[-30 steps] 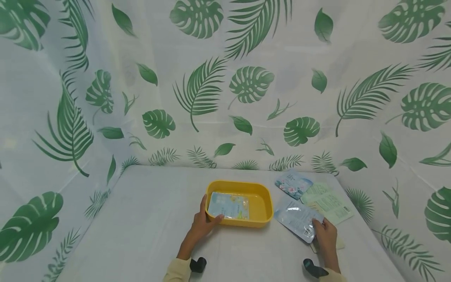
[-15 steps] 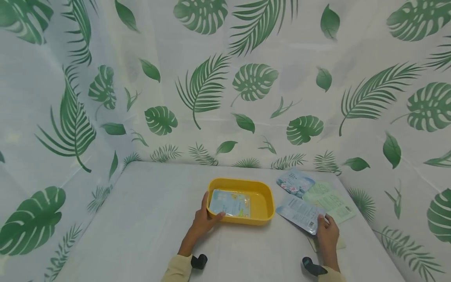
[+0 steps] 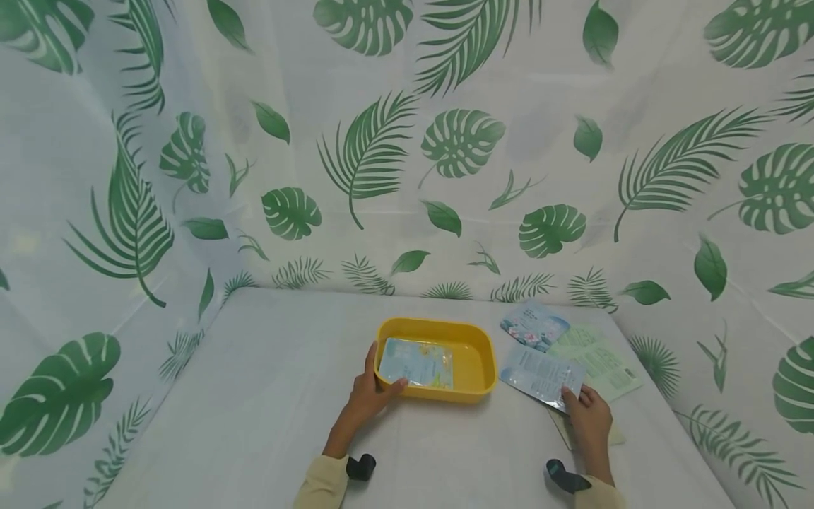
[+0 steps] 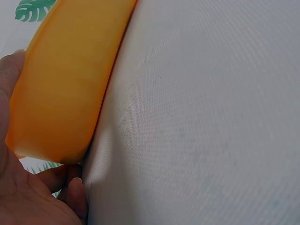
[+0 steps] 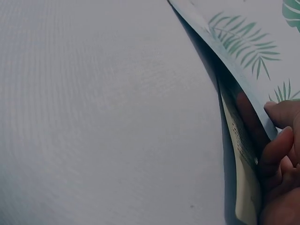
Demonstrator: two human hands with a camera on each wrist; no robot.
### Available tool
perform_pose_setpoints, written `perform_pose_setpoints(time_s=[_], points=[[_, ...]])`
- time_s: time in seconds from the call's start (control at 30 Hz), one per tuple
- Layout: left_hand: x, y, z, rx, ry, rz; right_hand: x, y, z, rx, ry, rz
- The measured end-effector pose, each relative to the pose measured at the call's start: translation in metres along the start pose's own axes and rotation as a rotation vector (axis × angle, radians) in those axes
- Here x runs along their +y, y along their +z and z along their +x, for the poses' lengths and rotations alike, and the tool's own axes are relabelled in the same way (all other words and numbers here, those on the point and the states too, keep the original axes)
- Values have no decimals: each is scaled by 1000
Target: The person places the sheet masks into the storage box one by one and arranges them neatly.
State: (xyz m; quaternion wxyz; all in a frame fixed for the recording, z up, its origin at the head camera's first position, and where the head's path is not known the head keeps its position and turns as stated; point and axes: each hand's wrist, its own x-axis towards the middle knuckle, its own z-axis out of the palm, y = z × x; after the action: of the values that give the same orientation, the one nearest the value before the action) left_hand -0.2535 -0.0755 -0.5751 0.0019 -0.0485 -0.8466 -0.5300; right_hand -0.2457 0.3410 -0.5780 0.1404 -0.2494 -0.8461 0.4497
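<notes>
My left hand (image 3: pixel 372 396) grips the near-left corner of a yellow plastic tray (image 3: pixel 454 396), thumb over the front rim and fingers along the left side. Inside the tray's left part lies a light-blue flat sachet (image 3: pixel 415 364). On the right, my right hand (image 3: pixel 590 417) pinches the right corner of a silvery-blue foil sachet (image 3: pixel 537 375) between thumb and fingers. In the right wrist view, the held sachet (image 5: pixel 251 101) is tilted up at its gripped edge, above a cream sachet (image 5: pixel 246 187). The tray's outer wall (image 4: pixel 70 84) fills the left wrist view's upper left.
Behind the held sachet lie a blue floral sachet (image 3: pixel 533 326) and pale-green sachets (image 3: pixel 600 362), overlapping. Part of the cream sachet (image 3: pixel 562 430) shows beneath the right hand. A white cloth (image 3: pixel 254 396) covers the table; a leaf-printed curtain (image 3: pixel 381 162) hangs around it.
The silvery-blue sachet has moved slightly away from the person and its tilt has changed, with the right hand's hold shifting along. The left hand keeps its grip on the tray.
</notes>
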Motion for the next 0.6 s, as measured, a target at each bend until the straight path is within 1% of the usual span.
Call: perform_pose_setpoints(time_s=[0.17,0.3,0.47,0.6], points=[[0,-1,1,-3,-10,3,5,3,4,-1,5,-24],[-1,-1,0,-3,-5,0,6,4,6,5,1,-17],[0,-2,0,-7,-11,2,5,5,7,36,8,20],[-1,0,1,-15,-13,12,4,5,5,91,19,55]])
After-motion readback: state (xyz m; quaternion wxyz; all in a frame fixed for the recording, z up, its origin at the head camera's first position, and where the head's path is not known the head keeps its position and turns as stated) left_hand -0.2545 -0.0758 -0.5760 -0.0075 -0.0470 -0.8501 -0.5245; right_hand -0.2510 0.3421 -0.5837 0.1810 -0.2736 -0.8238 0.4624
